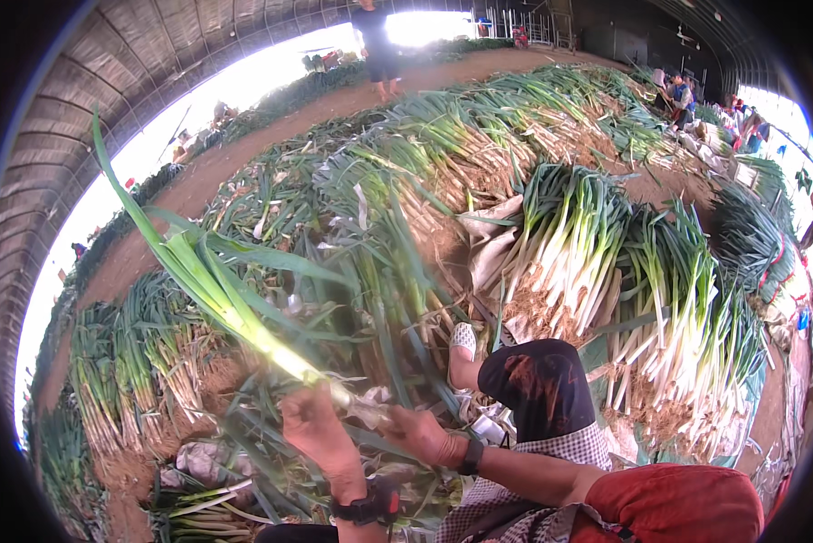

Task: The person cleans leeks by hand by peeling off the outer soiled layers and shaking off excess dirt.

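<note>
My left hand (313,419) is closed round the pale lower stem of a long green onion (243,322), whose leaves point up and to the left. At the stem's lower end, my right hand (417,434) pinches a loose whitish outer skin (371,411). The two hands are close together, low in the middle of the view. Cleaned green onions with white stems and roots lie in a bundle (569,244) and in another pile (685,339) to the right. The root end of the held onion is hidden by skin and fingers.
Unpeeled green onions (447,163) lie in a long heap ahead, and more bundles (135,366) lie at left. Leaf scraps surround my legs (542,387). Tied bundles (753,237) lie far right. One person (376,44) stands on the dirt path; others (679,98) are at back right.
</note>
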Tool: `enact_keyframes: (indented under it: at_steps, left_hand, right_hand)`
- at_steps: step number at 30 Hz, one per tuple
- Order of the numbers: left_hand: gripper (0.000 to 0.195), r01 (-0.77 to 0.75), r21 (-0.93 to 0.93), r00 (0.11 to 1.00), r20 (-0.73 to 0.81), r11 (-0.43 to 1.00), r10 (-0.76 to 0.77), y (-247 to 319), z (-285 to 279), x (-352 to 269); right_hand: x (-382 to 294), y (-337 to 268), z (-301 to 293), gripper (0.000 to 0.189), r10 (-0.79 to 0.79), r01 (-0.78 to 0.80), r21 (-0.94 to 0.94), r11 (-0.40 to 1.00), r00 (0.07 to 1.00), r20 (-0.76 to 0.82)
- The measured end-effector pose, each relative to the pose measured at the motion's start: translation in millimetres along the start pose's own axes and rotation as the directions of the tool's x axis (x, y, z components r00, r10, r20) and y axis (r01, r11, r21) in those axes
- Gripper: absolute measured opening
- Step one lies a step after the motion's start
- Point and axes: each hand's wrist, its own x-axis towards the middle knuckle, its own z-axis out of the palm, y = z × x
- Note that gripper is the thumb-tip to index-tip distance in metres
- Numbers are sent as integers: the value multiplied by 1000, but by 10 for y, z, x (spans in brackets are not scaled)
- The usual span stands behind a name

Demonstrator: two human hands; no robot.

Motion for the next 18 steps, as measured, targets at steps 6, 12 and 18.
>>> enact_keyframes:
  at_steps: [6,12,18]
  left_hand:
    - [17,-354,536,934,152,767,324,81,10,-114]
    - [10,-131,261,570,809,956,-143,240,42,-389]
    - [8,182,294,332,880,938,-340,289,-57,-818]
  right_hand:
    - [-47,55,130,25,-36,41,58,997,996,-81]
    - [-4,377,-100,29,-220,219,65,973,975,7]
    - [-69,533,215,28,-3,11,131,991,998,-60]
